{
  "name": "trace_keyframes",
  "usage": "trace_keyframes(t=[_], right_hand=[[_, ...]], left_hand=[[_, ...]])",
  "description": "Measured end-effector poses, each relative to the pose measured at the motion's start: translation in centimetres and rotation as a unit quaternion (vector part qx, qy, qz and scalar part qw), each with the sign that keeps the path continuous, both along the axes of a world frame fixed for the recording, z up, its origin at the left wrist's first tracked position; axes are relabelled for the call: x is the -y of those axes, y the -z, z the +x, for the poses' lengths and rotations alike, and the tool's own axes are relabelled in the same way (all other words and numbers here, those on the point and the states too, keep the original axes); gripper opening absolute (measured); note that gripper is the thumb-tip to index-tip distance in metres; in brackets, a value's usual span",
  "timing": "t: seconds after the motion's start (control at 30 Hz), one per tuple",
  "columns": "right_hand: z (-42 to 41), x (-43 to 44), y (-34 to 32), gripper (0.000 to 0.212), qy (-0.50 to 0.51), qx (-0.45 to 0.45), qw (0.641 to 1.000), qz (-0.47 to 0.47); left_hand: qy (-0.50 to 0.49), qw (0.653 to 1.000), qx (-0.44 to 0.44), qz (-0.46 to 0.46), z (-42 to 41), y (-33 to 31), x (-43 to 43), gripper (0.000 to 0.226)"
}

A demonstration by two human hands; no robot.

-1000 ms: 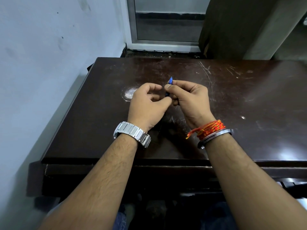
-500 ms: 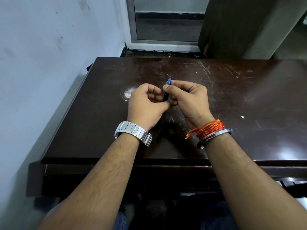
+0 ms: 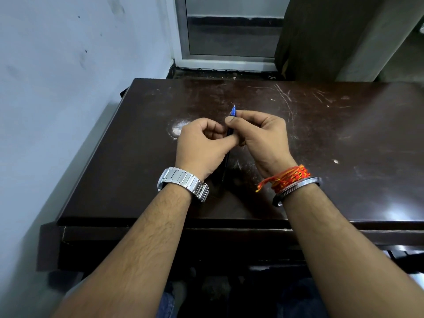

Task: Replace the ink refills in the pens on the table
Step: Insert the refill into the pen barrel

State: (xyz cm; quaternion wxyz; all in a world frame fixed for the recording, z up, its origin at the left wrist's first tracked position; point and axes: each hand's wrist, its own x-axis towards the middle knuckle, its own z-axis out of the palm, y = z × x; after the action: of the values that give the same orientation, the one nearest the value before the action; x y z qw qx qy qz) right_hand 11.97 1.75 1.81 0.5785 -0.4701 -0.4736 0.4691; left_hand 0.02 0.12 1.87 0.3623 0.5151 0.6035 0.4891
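Note:
A pen with a blue tip [image 3: 233,111] and a dark barrel [image 3: 226,166] is held above the middle of the dark brown table [image 3: 344,138], tip pointing away from me. My right hand [image 3: 259,138] pinches the pen near its blue tip between thumb and fingers. My left hand [image 3: 202,143], with a steel watch on the wrist, is curled around the barrel just below, its thumb touching the right hand. The middle of the pen is hidden by both hands. I see no other pen or loose refill on the table.
A pale wall [image 3: 57,88] runs close along the table's left side. Beyond the far edge stand a metal-framed door [image 3: 229,31] and a dark panel [image 3: 321,35]. The tabletop is scratched, with a white worn patch [image 3: 177,128] left of my hands.
Both hands have shifted slightly; more of the dark barrel now shows below my left hand. The grip on the pen stays the same.

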Motion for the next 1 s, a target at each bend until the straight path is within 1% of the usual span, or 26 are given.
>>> trace_keyframes(t=[0.07,0.1,0.2,0.33,0.47,0.53,0.67,0.73,0.8,0.87,0.93,1.0], right_hand=[[0.0,0.0,0.0,0.012,-0.004,-0.002,1.000,0.004],[0.1,0.0,0.1,0.012,-0.007,-0.004,1.000,0.004],[0.1,-0.2,0.2,0.011,-0.007,-0.005,1.000,0.000],[0.1,-0.3,0.4,0.010,-0.009,0.005,1.000,-0.004],[0.2,-0.4,0.5,0.006,-0.004,0.013,1.000,-0.008],[0.2,-0.5,0.5,0.005,0.004,0.019,1.000,-0.008],[0.3,-0.6,0.9,0.011,0.011,0.018,1.000,-0.011],[0.2,-0.6,1.0,0.011,0.005,0.023,1.000,-0.017],[0.0,-0.8,1.2,0.020,0.012,0.032,0.999,-0.034],[0.1,-1.1,1.5,0.028,0.034,0.069,0.996,-0.046],[0.3,-1.1,1.8,0.023,0.050,0.183,0.981,-0.031],[0.3,-0.8,1.9,0.015,0.047,0.302,0.952,0.000]], left_hand=[[0.015,1.000,-0.003,-0.016,0.1,-0.1,0.0,0.011],[0.025,0.999,-0.010,-0.024,0.1,-0.2,0.1,0.010],[0.031,0.998,-0.034,-0.035,0.2,-0.2,0.1,0.018],[0.026,0.998,-0.033,-0.035,0.0,-0.1,0.1,0.015],[0.019,0.999,-0.031,-0.032,-0.1,0.1,0.0,0.022],[0.013,0.999,-0.040,-0.027,-0.1,0.1,-0.1,0.021],[0.003,0.998,-0.049,-0.027,-0.4,0.3,-0.3,0.019],[-0.003,0.998,-0.053,-0.030,-0.5,0.3,-0.3,0.017],[-0.025,0.998,-0.050,-0.028,-0.7,0.3,-0.5,0.015],[-0.068,0.996,-0.047,-0.027,-1.1,0.3,-0.8,0.016],[-0.105,0.993,-0.043,-0.029,-1.5,0.2,-1.1,0.018],[-0.122,0.992,-0.028,-0.032,-1.7,0.2,-1.2,0.017]])
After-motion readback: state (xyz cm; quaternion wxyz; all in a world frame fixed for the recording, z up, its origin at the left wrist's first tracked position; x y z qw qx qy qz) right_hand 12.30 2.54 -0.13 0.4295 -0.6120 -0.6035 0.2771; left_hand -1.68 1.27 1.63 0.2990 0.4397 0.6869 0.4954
